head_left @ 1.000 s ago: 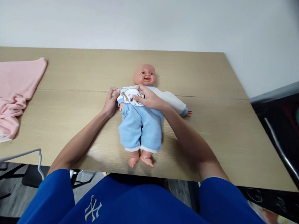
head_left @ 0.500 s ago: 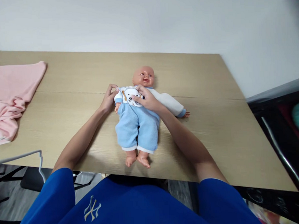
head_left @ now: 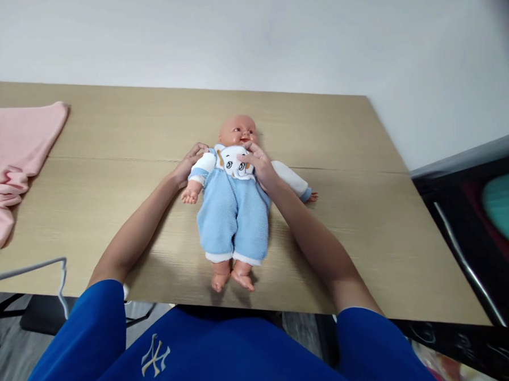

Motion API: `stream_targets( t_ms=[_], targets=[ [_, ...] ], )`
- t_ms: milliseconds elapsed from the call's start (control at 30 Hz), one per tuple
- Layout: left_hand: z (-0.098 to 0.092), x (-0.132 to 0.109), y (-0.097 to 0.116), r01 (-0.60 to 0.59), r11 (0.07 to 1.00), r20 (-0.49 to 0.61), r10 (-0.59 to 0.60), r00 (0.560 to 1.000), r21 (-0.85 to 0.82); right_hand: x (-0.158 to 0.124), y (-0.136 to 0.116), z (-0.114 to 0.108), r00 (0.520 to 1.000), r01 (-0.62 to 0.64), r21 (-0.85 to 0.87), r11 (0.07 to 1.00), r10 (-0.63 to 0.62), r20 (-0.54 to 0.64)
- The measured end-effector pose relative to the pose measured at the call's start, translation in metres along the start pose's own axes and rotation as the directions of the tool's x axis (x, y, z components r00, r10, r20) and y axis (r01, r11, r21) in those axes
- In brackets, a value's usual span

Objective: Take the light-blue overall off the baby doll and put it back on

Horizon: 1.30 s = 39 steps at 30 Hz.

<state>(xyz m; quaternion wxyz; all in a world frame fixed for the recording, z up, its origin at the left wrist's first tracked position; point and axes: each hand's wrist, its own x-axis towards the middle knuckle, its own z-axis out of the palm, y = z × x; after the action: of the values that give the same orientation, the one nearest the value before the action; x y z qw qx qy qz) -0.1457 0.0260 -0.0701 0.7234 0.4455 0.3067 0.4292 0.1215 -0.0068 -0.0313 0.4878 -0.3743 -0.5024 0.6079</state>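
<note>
Nearest, below the doll's feet, is a blue shirt (head_left: 237, 350) with a pale mark (head_left: 155, 355). It looks like an N and a Y crossed together, upside down. The doll (head_left: 233, 208) lies on its back on the bench (head_left: 376, 224). Its feet point at the person and its head points at the wall, so its long way goes from near to far, with the head a bit to the right. The two hands are apart, one on each side of the doll. The left hand (head_left: 192, 163) is at its white sleeve (head_left: 204, 164). The right hand (head_left: 262, 163) is on the bib (head_left: 231, 159), which has an animal face. I cannot tell if either hand is pinching tight. Left of the doll is a pink cloth (head_left: 19, 140). Past its head is the white wall (head_left: 229, 38).
</note>
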Motion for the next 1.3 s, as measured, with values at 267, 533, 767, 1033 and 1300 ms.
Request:
stream_targets(
  t_ms=[267, 533, 767, 1033, 1300],
  targets=[
    [0.012, 0.002, 0.011, 0.044, 0.998, -0.077, -0.047, 0.996, -0.045, -0.003, -0.001, -0.002, 0.999, -0.029, 0.061, 0.998, 0.032, -0.042],
    [0.017, -0.002, 0.016, 0.110, 0.993, -0.122, -0.113, 0.986, -0.035, -0.003, -0.028, -0.021, 0.986, 0.160, -0.379, 0.911, -0.128, 0.109],
    [0.018, 0.000, 0.017, 0.095, 0.995, -0.114, -0.095, 0.989, -0.005, -0.021, -0.044, -0.032, 0.978, 0.198, -0.742, 0.640, -0.178, 0.108],
    [0.013, -0.003, 0.017, 0.029, 0.995, -0.089, -0.020, 0.996, 0.098, -0.008, -0.032, -0.042, 0.989, 0.131, -0.601, 0.789, -0.063, 0.134],
    [0.014, 0.018, 0.015, 0.059, 0.996, -0.042, -0.057, 0.997, 0.066, -0.008, -0.029, -0.044, 0.988, 0.095, -0.570, 0.816, -0.009, 0.152]
  ],
)
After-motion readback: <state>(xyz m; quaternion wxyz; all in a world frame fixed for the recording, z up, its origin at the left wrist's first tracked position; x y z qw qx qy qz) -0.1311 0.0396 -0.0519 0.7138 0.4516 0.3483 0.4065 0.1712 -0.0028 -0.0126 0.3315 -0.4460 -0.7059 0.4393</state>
